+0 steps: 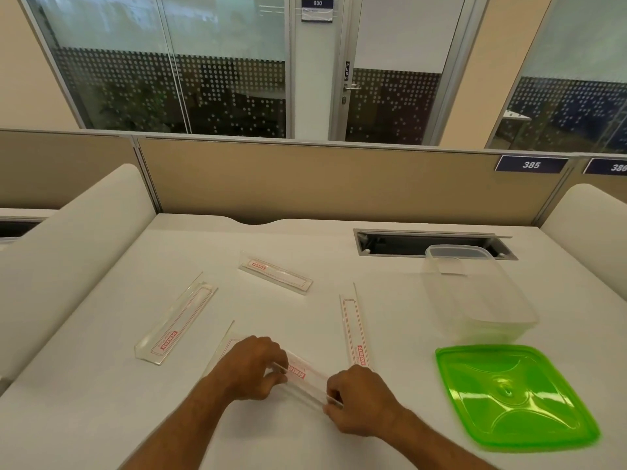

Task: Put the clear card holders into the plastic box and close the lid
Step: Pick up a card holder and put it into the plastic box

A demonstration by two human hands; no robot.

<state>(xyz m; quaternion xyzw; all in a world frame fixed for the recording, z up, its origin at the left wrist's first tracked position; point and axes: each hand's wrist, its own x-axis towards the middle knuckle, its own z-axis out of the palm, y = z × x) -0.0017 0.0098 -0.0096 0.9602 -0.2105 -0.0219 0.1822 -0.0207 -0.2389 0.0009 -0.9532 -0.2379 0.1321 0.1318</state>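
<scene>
Head view: both hands (302,378) grip 1 of 5 clear card holders (307,381); 1 box (475,293), 1 lid (509,395).

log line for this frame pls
phase: first pickup | both hands: left hand, right hand gripping one clear card holder | clear plastic box: open, empty | green lid: on desk

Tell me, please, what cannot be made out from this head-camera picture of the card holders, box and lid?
- Card holder under the left hand: the hand hides its near end, so whether it is separate from the held card holder is unclear.
- Small print on that held holder: blurred.
- Right hand: its fingertips are curled under, grip hidden.
- Plastic box: transparent, contents hard to tell.
- Green lid: near edge motion-blurred.
</scene>
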